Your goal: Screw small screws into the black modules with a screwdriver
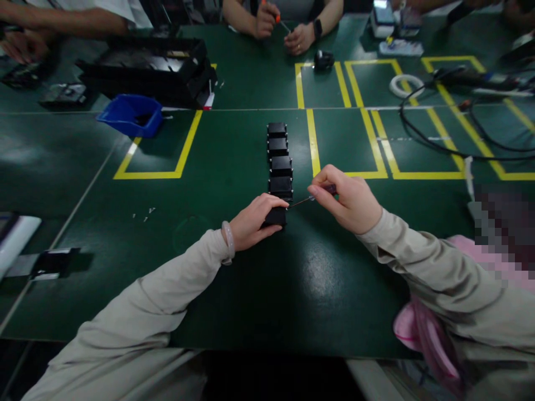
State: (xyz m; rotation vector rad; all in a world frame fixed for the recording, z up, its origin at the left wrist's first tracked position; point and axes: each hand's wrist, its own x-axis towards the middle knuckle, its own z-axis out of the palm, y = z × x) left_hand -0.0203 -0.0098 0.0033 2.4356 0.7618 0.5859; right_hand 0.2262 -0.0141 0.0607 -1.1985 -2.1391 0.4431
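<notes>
Several small black blocks with shiny screws at their sides stand in a column on the green table. My left hand grips the nearest black block between thumb and fingers. A screwdriver is pinched in my right hand, its thin shaft pointing left. The shaft's tip meets the right end of the held block, by a small screw. A few loose screws lie on the table to the left of my left hand.
A blue bin and a black tray stack stand at the back left. Across the table, a person's hands hold a screwdriver. Cables and a white ring lie at the right. Pink cloth is near my right sleeve.
</notes>
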